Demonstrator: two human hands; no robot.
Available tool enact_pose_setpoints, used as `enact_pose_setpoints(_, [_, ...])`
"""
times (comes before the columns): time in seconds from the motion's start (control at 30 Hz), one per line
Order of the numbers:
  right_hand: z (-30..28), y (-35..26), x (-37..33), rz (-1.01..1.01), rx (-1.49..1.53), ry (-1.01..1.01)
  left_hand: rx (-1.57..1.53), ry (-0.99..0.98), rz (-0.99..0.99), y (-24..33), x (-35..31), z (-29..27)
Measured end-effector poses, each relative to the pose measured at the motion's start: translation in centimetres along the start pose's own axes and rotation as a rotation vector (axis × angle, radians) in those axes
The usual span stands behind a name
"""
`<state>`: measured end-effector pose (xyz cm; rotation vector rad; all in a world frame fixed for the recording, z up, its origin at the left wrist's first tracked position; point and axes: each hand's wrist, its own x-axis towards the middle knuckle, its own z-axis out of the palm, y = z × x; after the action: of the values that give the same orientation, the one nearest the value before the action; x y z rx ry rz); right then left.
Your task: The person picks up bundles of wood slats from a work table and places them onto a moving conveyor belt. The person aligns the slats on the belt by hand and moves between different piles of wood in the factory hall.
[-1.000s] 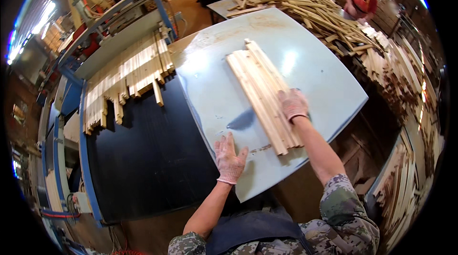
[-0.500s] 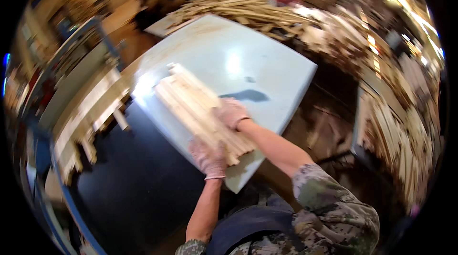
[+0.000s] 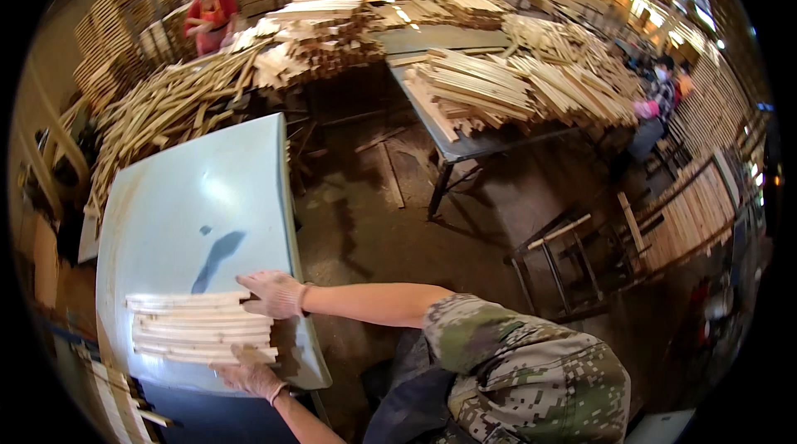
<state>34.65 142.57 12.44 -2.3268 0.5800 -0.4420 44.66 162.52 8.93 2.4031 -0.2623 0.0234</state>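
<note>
A bundle of pale wooden strips [image 3: 195,327] lies side by side on the near part of a light blue tabletop [image 3: 158,220]. At the bundle's near edge, my left hand [image 3: 253,375], in a pinkish work glove, has its thumb over the strips and its fingers along their side. My right hand [image 3: 276,293], gloved alike, is at the far right corner of the bundle. Its fingers stretch out to the left, and its thumb side touches the strip ends. The undersides of both hands are hidden.
Loose wooden strips [image 3: 166,108] are heaped beyond the blue tabletop. Another table [image 3: 427,124] bears stacked strips, with a co-worker [image 3: 660,100] beside it. A co-worker in red [image 3: 212,21] stands far left. A metal rack [image 3: 552,265] stands on the right. More strips [image 3: 116,398] lie lower left.
My view has swung to the right, so the tabletop and bundle now show at lower left. The hands remain at the bundle; my right hand has shifted to its end, with fingers extended.
</note>
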Motion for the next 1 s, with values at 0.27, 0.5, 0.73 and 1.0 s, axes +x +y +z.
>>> enact_pose_setpoints(0.27, [-6.9,21.2,-25.3,0.132,-0.262,0.106,0.028,0.377,0.797,0.5,-2.3,-1.8])
enact_pose_setpoints(0.5, [-4.8,37.5,-55.5,1.429,0.127,-0.289,-0.800,-0.327,0.281,19.2,-15.4,7.4])
enact_pose_setpoints(0.73, [-9.8,41.8,-64.4,1.827,0.428,-0.112,-1.093,-0.833,-0.019,27.5,-25.2,19.0])
enact_pose_setpoints(1.0, [-13.9,50.2,-59.9,1.280,0.126,-0.142,-1.023,-0.978,-0.175,34.1,-25.8,25.6])
